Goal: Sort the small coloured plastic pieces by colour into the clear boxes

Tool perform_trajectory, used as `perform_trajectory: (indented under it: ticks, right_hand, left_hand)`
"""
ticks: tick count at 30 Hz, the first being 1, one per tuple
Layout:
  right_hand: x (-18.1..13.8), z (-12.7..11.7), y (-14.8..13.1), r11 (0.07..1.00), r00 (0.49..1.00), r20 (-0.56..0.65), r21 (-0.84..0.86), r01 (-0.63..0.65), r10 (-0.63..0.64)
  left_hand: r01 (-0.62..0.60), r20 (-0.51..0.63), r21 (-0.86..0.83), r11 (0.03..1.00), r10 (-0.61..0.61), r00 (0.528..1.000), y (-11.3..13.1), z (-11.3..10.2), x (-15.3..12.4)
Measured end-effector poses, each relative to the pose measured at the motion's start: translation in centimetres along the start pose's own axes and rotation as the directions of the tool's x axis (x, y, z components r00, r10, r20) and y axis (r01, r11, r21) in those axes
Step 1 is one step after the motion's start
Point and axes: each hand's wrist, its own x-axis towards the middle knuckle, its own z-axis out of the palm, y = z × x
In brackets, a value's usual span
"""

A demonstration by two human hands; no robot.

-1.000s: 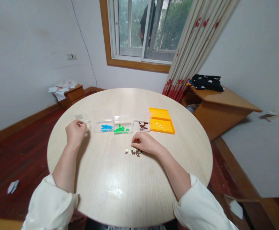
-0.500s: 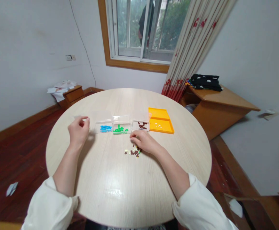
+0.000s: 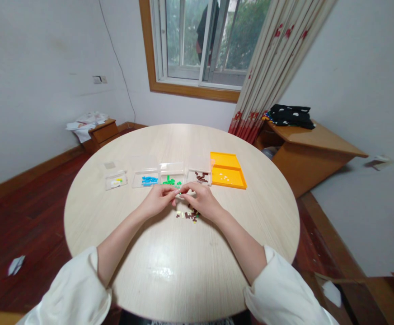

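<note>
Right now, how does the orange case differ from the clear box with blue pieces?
The orange case is opaque; the clear box is see-through. The orange case holds a few scattered white pieces, the clear box a denser cluster of blue pieces. The orange case looks larger than the clear box. Both lie open on the table.

The left hand (image 3: 158, 200) has moved from the leftmost box (image 3: 109, 184) to the right hand (image 3: 203, 201), apparently touching.
</note>
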Motion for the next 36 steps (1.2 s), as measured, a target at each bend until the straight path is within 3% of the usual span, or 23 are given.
perform_trajectory:
  ticks: [7, 8, 10, 11, 14, 15, 16, 19, 22, 25, 30, 36]
  right_hand:
    - [0.0, -0.2, -0.2, 1.000, 1.000, -0.017, -0.008, 0.013, -0.013]
    - [0.0, -0.2, -0.1, 1.000, 1.000, -0.021, -0.010, 0.018, -0.018]
    - [0.0, -0.2, 0.0, 1.000, 0.999, -0.042, -0.013, 0.026, -0.027]
    - [0.1, -0.2, 0.1, 1.000, 0.998, -0.055, -0.014, 0.028, -0.029]
    - [0.1, -0.3, 0.4, 0.999, 0.996, -0.083, -0.013, 0.034, -0.035]
    - [0.1, -0.3, 0.5, 0.999, 0.996, -0.086, -0.013, 0.037, -0.038]
    - [0.1, -0.3, 0.5, 0.999, 0.995, -0.088, -0.013, 0.040, -0.041]
    - [0.1, -0.3, 0.7, 0.999, 0.995, -0.086, -0.019, 0.040, -0.042]
    - [0.2, -0.2, 1.0, 0.999, 0.995, -0.091, -0.040, 0.035, -0.038]
    - [0.2, -0.2, 1.2, 0.998, 0.995, -0.095, -0.054, 0.028, -0.033]
    - [0.1, -0.2, 1.2, 0.998, 0.996, -0.085, -0.060, 0.006, -0.012]
    - [0.1, -0.2, 1.1, 0.998, 0.997, -0.079, -0.062, 0.005, -0.010]
  left_hand:
    - [-0.007, 0.044, 0.043, 0.999, 0.005, 0.999, 0.0, 0.5, 0.0]
    - [-0.020, 0.002, 0.076, 0.997, 0.020, 1.000, -0.1, 0.2, 0.1]
    - [-0.035, -0.190, 0.179, 0.983, 0.070, 0.979, -0.4, -1.0, 0.2]
    - [-0.024, -0.336, 0.236, 0.971, 0.105, 0.936, -0.6, -2.1, 0.2]
    - [0.165, -0.699, 0.373, 0.913, 0.160, 0.697, -2.0, -6.5, -0.1]
    - [0.263, -0.744, 0.386, 0.884, 0.129, 0.656, -2.6, -8.2, -0.4]
    - [0.351, -0.754, 0.396, 0.849, 0.082, 0.651, -3.2, -9.9, -0.6]
    - [0.440, -0.666, 0.516, 0.735, 0.022, 0.746, -5.2, -14.1, -1.1]
    - [0.376, -0.504, 0.665, 0.645, 0.016, 0.864, -6.2, -16.4, -0.9]
    - [0.279, -0.338, 0.728, 0.626, -0.026, 0.941, -6.3, -17.3, -0.3]
    - [0.161, -0.163, 0.766, 0.622, -0.053, 0.985, -6.3, -17.6, 0.4]
    - [0.076, -0.048, 0.768, 0.636, -0.061, 0.997, -6.7, -17.8, 1.2]
